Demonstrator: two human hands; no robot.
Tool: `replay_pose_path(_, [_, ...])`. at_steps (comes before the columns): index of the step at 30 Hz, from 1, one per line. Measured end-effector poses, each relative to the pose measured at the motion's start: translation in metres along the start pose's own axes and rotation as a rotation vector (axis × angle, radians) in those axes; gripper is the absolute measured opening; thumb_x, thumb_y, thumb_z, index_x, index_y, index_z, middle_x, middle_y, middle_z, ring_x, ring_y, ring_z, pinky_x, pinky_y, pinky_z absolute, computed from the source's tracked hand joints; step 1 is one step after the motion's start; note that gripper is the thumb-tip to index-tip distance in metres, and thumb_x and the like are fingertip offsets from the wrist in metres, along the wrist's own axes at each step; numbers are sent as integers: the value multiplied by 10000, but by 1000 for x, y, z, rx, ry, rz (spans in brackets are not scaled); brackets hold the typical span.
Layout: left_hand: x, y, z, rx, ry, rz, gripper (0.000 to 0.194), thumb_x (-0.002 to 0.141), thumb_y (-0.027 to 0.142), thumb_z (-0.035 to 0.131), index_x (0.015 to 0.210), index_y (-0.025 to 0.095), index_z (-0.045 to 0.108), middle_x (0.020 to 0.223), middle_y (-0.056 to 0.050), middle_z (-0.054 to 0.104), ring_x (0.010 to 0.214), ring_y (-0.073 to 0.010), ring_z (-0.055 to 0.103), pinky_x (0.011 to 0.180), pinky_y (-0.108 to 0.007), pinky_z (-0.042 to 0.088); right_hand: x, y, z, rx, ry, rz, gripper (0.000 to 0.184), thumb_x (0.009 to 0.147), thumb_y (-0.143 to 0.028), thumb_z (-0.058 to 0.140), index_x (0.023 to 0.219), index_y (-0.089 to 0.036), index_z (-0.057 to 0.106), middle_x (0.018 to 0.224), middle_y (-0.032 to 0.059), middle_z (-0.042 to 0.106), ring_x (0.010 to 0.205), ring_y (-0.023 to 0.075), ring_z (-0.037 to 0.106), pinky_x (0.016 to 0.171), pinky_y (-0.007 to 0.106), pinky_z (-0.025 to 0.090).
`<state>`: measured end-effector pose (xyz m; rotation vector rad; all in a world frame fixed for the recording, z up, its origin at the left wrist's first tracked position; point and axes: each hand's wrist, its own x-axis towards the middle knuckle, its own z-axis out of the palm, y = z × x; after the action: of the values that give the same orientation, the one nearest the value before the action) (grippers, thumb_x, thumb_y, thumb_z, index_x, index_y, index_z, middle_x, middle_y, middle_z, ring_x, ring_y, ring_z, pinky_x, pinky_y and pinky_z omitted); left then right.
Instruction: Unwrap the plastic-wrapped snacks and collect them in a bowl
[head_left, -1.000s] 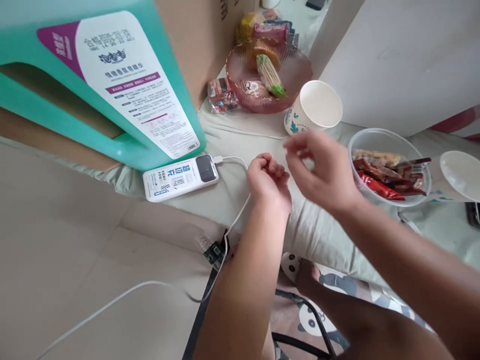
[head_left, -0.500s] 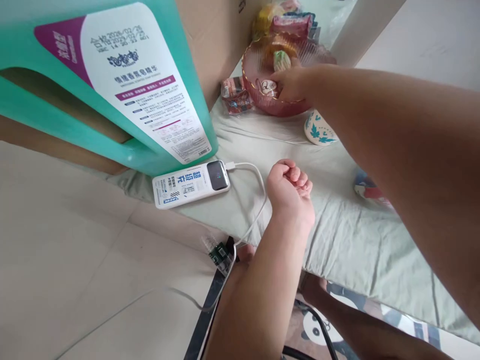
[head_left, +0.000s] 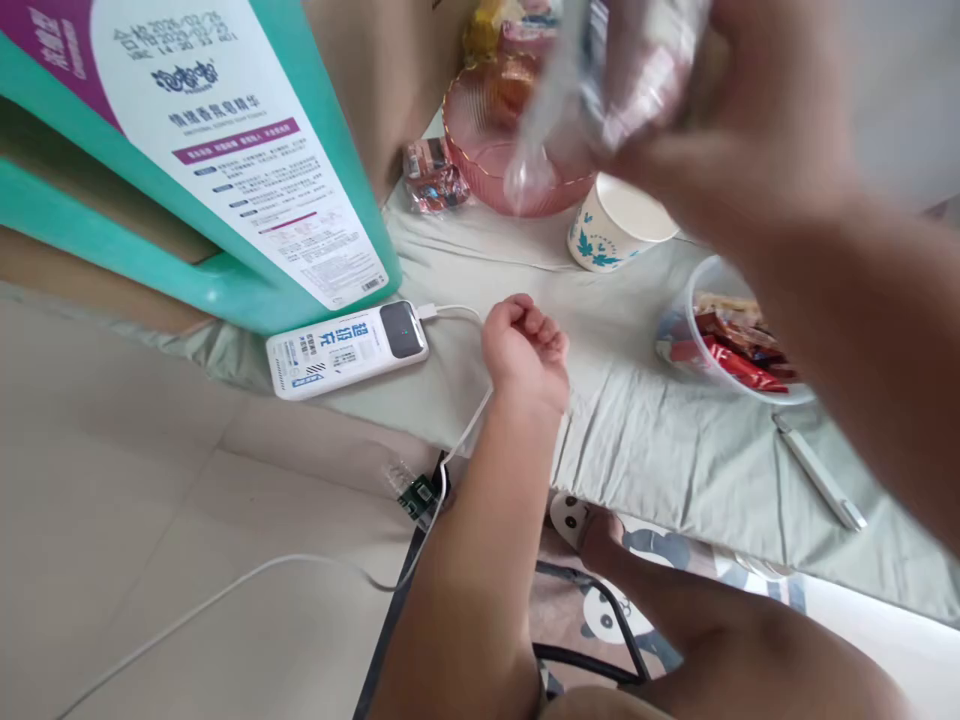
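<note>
My right hand (head_left: 757,150) is raised at the upper right, smeared by motion. Its fingers are closed around a shiny plastic-wrapped packet (head_left: 637,70), with a clear plastic end hanging down; its contents are too blurred to name. Behind and below it, partly covered, stands a pink ribbed glass bowl (head_left: 480,165) with a gold rim. My left hand (head_left: 525,345) rests palm up on the pale green cloth, fingers curled into a loose fist with nothing showing in them. Just left of it lies a white power bank (head_left: 345,350) with a white cable (head_left: 469,430) plugged in.
A white paper cup (head_left: 619,225) with blue leaves stands near the bowl. Farther right are a clear round tub (head_left: 682,330) of wrapped snacks and a grey pen-like tool (head_left: 817,470). Red wrapped packets (head_left: 435,175) lie beside the bowl. A big green jug (head_left: 330,120) fills the left.
My right hand has come up out of the bowl, toward me and the right, holding the packet. The view has shifted, showing more of the cup and tub. My left hand keeps its loose fist.
</note>
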<state>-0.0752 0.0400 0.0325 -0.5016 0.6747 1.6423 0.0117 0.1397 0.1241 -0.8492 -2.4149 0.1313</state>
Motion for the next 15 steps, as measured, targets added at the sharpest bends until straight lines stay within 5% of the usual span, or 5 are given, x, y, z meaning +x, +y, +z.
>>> replay_pose_path(2, [-1,5,0,17,-8,40,167,842,106,433,698,191,435,517,85,265,377,-49,268,418,-201,182,-78,-16,-11,155,-6,71,614,885,-528,662,1356,-136,640,1229,118,672,1209,333,620,1079,530,509])
replay_pose_path(6, [-3,12,-1,106,-36,128,175,866,128,469,714,206,433,523,77,283,387,-62,279,415,-213,229,-204,-44,6,210,-85,383,478,778,-387,759,1233,-262,682,1368,154,567,1303,400,594,1016,597,569])
replay_pose_path(10, [-9,14,-5,267,-38,345,200,901,170,478,724,228,405,532,65,271,420,-73,265,428,-214,241,-229,-51,32,165,-104,549,623,744,-267,773,1349,-275,625,1593,182,363,1494,462,420,1075,657,531])
replay_pose_path(15, [-19,11,-22,620,-154,777,238,830,263,579,681,233,397,547,45,265,464,-97,273,468,-235,248,-228,-39,25,265,-121,537,752,789,-257,736,1500,-267,492,1665,194,232,1559,461,324,1128,676,492])
